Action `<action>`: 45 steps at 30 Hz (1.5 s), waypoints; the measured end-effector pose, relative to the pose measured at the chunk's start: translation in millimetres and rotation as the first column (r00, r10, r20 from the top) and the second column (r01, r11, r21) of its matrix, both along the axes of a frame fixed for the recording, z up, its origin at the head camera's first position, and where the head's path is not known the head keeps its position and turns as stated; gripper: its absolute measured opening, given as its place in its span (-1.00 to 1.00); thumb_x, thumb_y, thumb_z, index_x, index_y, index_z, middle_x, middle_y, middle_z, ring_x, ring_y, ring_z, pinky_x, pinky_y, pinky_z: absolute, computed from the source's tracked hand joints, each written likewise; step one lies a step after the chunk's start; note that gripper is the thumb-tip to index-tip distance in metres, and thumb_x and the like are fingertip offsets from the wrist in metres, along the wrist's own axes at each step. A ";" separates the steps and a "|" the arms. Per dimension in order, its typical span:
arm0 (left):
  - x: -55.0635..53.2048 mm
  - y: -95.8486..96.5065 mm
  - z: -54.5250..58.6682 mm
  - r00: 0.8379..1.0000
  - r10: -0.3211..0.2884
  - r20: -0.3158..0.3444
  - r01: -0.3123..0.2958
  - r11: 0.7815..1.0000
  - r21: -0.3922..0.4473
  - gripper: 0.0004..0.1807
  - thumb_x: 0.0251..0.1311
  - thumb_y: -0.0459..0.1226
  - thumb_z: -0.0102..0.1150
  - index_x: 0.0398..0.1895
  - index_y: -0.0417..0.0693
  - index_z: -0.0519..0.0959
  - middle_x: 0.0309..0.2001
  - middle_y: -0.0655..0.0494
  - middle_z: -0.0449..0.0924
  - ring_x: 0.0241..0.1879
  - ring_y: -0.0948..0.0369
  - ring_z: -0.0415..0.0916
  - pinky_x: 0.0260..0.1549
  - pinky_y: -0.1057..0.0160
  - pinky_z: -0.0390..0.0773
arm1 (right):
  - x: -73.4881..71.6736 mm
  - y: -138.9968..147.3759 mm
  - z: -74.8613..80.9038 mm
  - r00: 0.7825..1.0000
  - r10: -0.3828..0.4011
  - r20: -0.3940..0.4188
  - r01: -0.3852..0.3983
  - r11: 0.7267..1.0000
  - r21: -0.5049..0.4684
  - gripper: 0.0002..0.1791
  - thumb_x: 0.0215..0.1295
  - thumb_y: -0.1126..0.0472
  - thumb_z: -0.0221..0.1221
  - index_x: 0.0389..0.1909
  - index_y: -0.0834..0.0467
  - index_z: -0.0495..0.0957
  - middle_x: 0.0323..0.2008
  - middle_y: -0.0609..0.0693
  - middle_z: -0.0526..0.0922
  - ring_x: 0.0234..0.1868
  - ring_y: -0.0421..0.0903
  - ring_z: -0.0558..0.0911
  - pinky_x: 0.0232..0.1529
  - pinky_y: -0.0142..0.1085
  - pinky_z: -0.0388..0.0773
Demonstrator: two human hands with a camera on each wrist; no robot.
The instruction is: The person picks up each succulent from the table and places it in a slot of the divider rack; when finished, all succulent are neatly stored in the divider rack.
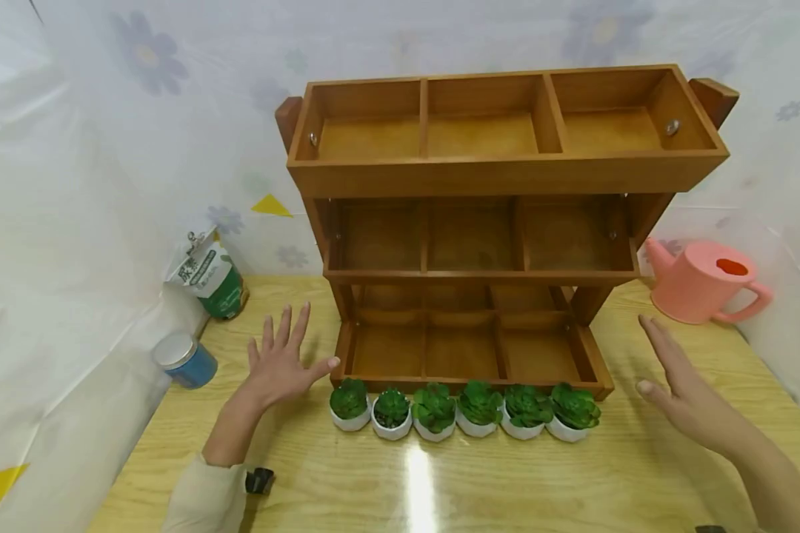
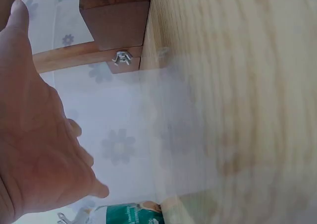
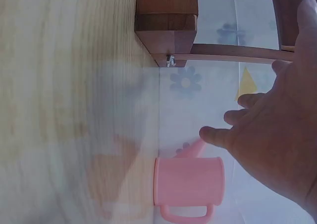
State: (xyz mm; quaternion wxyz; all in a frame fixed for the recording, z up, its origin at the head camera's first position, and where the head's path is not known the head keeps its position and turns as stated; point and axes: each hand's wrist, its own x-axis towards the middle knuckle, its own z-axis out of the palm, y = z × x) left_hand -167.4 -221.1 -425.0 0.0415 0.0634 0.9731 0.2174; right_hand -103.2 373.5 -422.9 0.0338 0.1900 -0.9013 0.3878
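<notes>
Sheet-walled booth: floral sheeting (image 1: 220, 118) behind and beside wood-grain table (image 1: 333, 485).

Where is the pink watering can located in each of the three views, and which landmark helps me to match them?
Head: the pink watering can stands near the right edge, right of the wooden shelf.
Left wrist: not in this picture.
Right wrist: near the bottom, just right of centre.
Shared landmark: the wooden shelf, at the top of both wrist views.
</notes>
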 end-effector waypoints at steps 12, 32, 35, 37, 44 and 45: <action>0.1 2.5 0.3 0.979 -0.199 0.054 0.161 0.900 0.405 0.16 0.35 0.12 0.22 0.61 0.42 -0.53 0.67 0.03 -0.46 0.59 -0.28 -0.17 0.41 -0.38 0.17 | 26.0 -11.3 -4.2 0.999 0.035 0.027 -0.032 0.996 -0.085 0.09 0.13 0.55 0.35 0.63 0.14 0.00 0.52 -0.49 0.09 0.35 -0.74 0.18 0.08 -0.77 0.40; -6.0 11.8 -7.8 0.957 -0.192 0.217 0.025 0.800 0.599 0.10 0.26 0.10 0.33 0.65 0.43 -0.23 0.65 -0.10 -0.09 0.55 -0.15 0.09 0.36 -0.19 0.38 | 34.9 -20.2 -17.6 0.971 0.055 0.235 -0.043 0.998 -0.054 -0.43 0.39 0.29 0.26 0.40 0.20 0.42 0.20 -0.61 0.47 0.12 -0.57 0.55 -0.12 -0.47 0.67; -7.0 13.4 -9.2 0.956 -0.190 0.225 0.016 0.796 0.605 0.09 0.26 0.09 0.33 0.66 0.36 -0.20 0.64 -0.11 -0.06 0.54 -0.16 0.13 0.35 -0.16 0.41 | 33.5 -23.4 -18.1 0.975 0.054 0.216 -0.046 0.998 -0.039 -0.42 0.36 0.28 0.29 0.39 0.19 0.43 0.18 -0.60 0.48 0.12 -0.57 0.55 -0.09 -0.49 0.66; -7.6 14.4 -10.4 0.954 -0.191 0.231 0.012 0.794 0.608 0.09 0.26 0.09 0.33 0.67 0.31 -0.19 0.64 -0.10 -0.05 0.53 -0.16 0.14 0.34 -0.14 0.42 | 32.3 -24.6 -18.5 0.975 0.047 0.216 -0.042 0.999 -0.025 -0.41 0.35 0.26 0.31 0.39 0.19 0.44 0.17 -0.60 0.49 0.11 -0.57 0.55 -0.08 -0.51 0.65; -10.4 17.7 -12.0 0.947 -0.205 0.246 0.008 0.784 0.621 0.04 0.30 0.04 0.31 0.66 0.30 -0.16 0.64 -0.08 -0.04 0.54 -0.16 0.12 0.35 -0.13 0.41 | 25.1 -25.2 -22.2 0.963 0.038 0.266 -0.046 0.999 0.022 -0.37 0.33 0.20 0.33 0.39 0.22 0.43 0.15 -0.65 0.40 0.08 -0.62 0.51 -0.08 -0.52 0.63; -10.9 18.1 -12.1 0.946 -0.207 0.249 0.008 0.784 0.621 0.03 0.31 0.02 0.31 0.66 0.30 -0.15 0.63 -0.08 -0.03 0.54 -0.16 0.12 0.35 -0.12 0.42 | 24.4 -25.7 -22.6 0.962 0.039 0.269 -0.047 0.999 0.022 -0.36 0.32 0.20 0.34 0.39 0.22 0.43 0.15 -0.66 0.39 0.08 -0.62 0.50 -0.08 -0.52 0.63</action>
